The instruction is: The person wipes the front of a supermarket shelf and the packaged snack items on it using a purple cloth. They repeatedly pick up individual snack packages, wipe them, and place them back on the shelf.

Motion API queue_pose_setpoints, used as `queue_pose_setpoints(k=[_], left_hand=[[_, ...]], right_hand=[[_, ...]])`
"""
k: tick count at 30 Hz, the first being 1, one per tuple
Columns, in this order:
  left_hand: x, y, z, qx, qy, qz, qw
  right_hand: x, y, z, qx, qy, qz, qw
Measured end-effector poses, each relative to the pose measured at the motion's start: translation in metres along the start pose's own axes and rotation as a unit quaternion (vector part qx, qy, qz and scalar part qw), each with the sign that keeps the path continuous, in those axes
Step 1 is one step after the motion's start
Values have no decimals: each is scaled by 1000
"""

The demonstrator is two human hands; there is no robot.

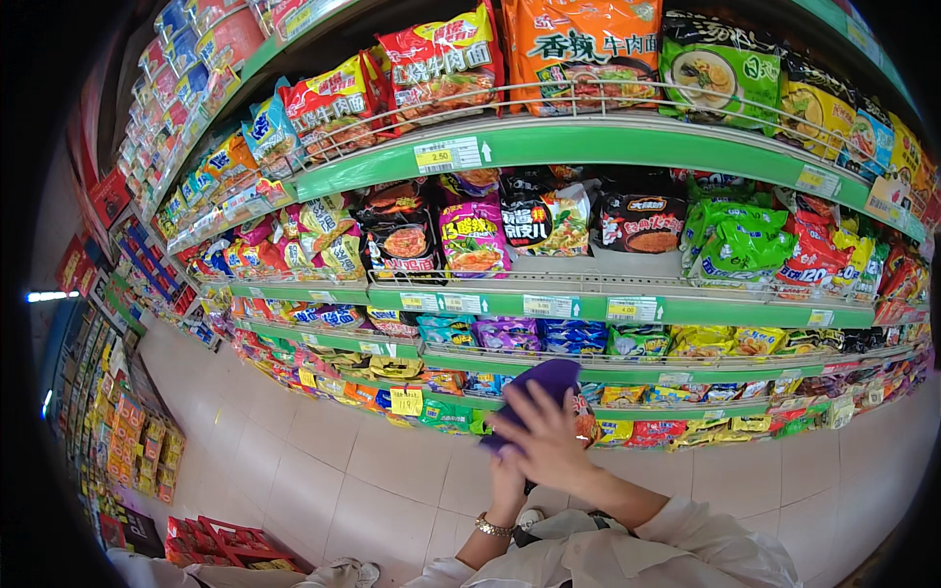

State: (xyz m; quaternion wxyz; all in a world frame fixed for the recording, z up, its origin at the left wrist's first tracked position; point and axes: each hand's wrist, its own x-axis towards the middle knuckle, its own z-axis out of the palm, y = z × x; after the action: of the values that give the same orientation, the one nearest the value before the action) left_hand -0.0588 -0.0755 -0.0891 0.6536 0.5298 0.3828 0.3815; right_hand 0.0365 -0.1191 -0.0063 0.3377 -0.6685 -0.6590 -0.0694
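A dark purple cloth [550,376] is held up in front of me, with the lower shelves behind it. My left hand [509,478], with a metal bracelet or watch at the wrist, is at the cloth's lower end and seems closed on it. My right hand [548,441] lies across the front of the cloth with its fingers spread and somewhat blurred. Near its fingertips shows part of a noodle packet [584,420]; whether it is held cannot be told. The cloth's underside and my left fingertips are mostly hidden.
Shelves with green price rails [559,143] carry bagged instant noodles [448,66]. A wire guard [632,283] edges the middle shelf. Cup noodles [220,37] stand upper left. Red boxes [228,544] are on the tiled floor [382,470], near another person's shoe [360,572].
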Motion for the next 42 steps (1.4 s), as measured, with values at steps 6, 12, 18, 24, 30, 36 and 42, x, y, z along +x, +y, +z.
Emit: queue_pose_setpoints(k=[6, 12, 18, 24, 30, 36, 42], left_hand=[[-4, 6, -2, -120, 41, -46, 991], [-1, 10, -13, -102, 123, -25, 987], [2, 1, -13, -181, 93, -45, 978], [8, 20, -26, -40, 132, -100, 985], [11, 25, -28, -268, 32, -75, 960], [4, 7, -5, -100, 175, 0, 979], [-12, -20, 18, 95, 142, 98, 980]], right_hand=[[0, 40, 36, -81, 9, -3, 997], [-47, 165, 60, 192, 134, 293, 927], [-21, 7, 27, 175, -55, -11, 983], [-35, 90, 58, 200, 156, 249, 935], [-82, 125, 60, 765, 190, 432, 438], [-47, 33, 50, 920, 66, 330, 200], [-58, -4, 65, 844, 122, 383, 354]])
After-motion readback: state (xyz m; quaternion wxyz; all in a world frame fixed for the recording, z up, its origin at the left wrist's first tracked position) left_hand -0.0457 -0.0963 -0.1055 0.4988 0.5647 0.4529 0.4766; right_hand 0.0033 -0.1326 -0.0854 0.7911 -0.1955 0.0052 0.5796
